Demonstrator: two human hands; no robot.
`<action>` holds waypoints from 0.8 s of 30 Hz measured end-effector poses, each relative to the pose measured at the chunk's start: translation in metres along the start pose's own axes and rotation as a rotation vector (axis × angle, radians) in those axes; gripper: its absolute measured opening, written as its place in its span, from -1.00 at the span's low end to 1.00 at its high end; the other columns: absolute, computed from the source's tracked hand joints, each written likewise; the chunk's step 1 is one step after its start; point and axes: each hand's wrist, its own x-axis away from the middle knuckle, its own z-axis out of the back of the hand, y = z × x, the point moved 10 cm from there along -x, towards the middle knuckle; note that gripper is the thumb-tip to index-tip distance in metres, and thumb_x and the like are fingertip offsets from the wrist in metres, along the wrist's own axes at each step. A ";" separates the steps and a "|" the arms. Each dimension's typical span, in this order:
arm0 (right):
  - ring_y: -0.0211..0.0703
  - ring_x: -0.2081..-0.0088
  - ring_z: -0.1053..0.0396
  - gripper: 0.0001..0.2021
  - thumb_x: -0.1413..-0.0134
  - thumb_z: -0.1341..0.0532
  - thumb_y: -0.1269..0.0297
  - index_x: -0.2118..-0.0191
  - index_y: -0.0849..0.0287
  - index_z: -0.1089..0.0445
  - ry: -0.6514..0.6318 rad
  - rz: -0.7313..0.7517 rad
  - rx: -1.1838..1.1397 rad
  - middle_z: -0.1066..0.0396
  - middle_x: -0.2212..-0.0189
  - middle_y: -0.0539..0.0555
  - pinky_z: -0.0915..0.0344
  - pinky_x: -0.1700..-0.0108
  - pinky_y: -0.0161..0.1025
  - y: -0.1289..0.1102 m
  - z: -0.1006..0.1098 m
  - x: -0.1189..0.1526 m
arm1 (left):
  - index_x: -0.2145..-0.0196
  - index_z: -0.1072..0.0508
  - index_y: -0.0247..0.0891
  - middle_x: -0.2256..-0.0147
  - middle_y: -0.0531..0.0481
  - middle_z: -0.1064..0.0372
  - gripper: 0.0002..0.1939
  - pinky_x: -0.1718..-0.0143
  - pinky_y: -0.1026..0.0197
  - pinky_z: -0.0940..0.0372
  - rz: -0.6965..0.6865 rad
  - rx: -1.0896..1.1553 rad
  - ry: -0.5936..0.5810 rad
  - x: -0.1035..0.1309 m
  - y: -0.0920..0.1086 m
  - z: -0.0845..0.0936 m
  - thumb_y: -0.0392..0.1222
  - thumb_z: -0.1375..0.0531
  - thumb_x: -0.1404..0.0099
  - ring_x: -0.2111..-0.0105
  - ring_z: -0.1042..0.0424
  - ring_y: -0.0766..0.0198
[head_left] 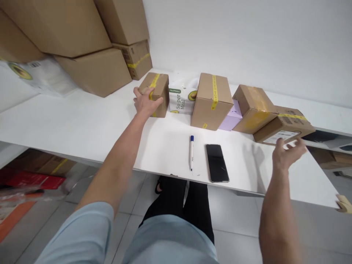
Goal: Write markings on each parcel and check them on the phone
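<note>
My left hand (145, 103) rests with spread fingers on the front and top of a small brown box (162, 88) with yellow tape. Beside that box stands a white avocado-print pack (183, 96). Further right in the row are a taller taped box (211, 95), a lilac box (232, 116), a brown box (254, 106) and a low box with a white label (294, 123). My right hand (287, 154) is raised in front of the low box, fingers apart and holding nothing.
A white and blue pen (191, 152) and a black phone (217, 163) lie on the white table (165, 146) near its front edge. Large cartons (96, 69) are stacked at the back left. A white wall (247, 40) rises behind.
</note>
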 end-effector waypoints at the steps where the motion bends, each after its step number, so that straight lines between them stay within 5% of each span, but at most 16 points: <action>1: 0.19 0.02 -0.45 -0.35 -0.12 -0.13 0.04 -0.21 0.44 -0.21 -0.030 -0.021 -0.033 -0.30 -0.05 0.63 -0.40 0.11 0.05 -0.004 -0.004 0.022 | -0.24 -0.36 -0.03 -0.40 0.00 0.24 -0.25 -0.32 -0.29 -0.04 -0.002 0.003 0.017 0.010 -0.006 0.009 0.11 -0.36 -0.11 -0.27 -0.11 -0.26; 4: -0.09 0.27 -0.48 -0.56 -0.16 -0.11 0.00 0.03 0.25 -0.42 -0.128 -0.036 -0.127 -0.50 0.21 0.24 -0.42 0.20 -0.13 -0.035 -0.011 0.094 | -0.22 -0.37 -0.06 -0.36 0.06 0.19 -0.31 -0.29 -0.38 -0.09 -0.033 0.015 0.076 0.056 -0.025 0.044 0.07 -0.36 -0.16 -0.26 -0.12 -0.24; 8: -0.21 0.43 -0.37 -0.63 -0.19 -0.15 -0.02 0.16 0.19 -0.49 -0.343 0.104 -0.268 -0.46 0.40 0.07 -0.39 0.27 -0.20 -0.118 -0.018 0.170 | -0.20 -0.39 0.03 -0.35 -0.02 0.15 -0.33 -0.27 -0.40 -0.15 -0.062 -0.082 0.124 0.138 -0.035 0.083 0.00 -0.40 -0.13 -0.28 -0.12 -0.31; 10: -0.20 0.43 -0.38 -0.62 -0.24 -0.14 0.00 0.05 0.17 -0.46 -0.571 0.225 -0.254 -0.47 0.36 0.08 -0.38 0.25 -0.19 -0.165 -0.035 0.201 | -0.19 -0.41 0.04 -0.35 -0.10 0.15 -0.32 -0.24 -0.39 -0.21 -0.123 -0.154 0.148 0.180 -0.024 0.092 0.00 -0.42 -0.10 -0.33 -0.04 -0.37; 13: -0.04 0.28 -0.47 -0.52 -0.27 -0.13 0.03 -0.19 0.19 -0.32 -0.911 0.345 -0.013 -0.46 0.14 0.24 -0.37 0.22 -0.12 -0.211 -0.069 0.242 | -0.22 -0.39 0.08 -0.36 -0.17 0.18 -0.25 -0.11 -0.45 -0.30 -0.192 -0.237 0.078 0.232 -0.001 0.080 0.13 -0.43 -0.07 -0.30 -0.04 -0.47; 18: 0.11 0.19 -0.50 -0.45 -0.29 -0.02 0.26 -0.36 0.24 -0.10 -1.101 0.270 0.260 -0.38 -0.01 0.42 -0.36 0.18 -0.05 -0.221 -0.099 0.264 | -0.28 -0.30 0.07 -0.33 -0.29 0.05 -0.19 -0.05 -0.37 -0.36 -0.392 -0.264 0.021 0.275 0.033 0.060 0.16 -0.40 -0.12 -0.20 -0.24 -0.38; 24: -0.03 0.27 -0.45 -0.31 -0.14 -0.15 0.23 -0.36 0.33 -0.08 -1.018 0.039 -0.111 -0.48 0.21 0.22 -0.37 0.18 -0.09 -0.188 -0.080 0.251 | -0.28 -0.27 -0.04 -0.21 -0.23 -0.19 -0.32 0.01 -0.02 -0.47 -0.525 -0.115 -0.026 0.277 0.036 0.052 0.00 -0.35 -0.25 -0.11 -0.38 -0.06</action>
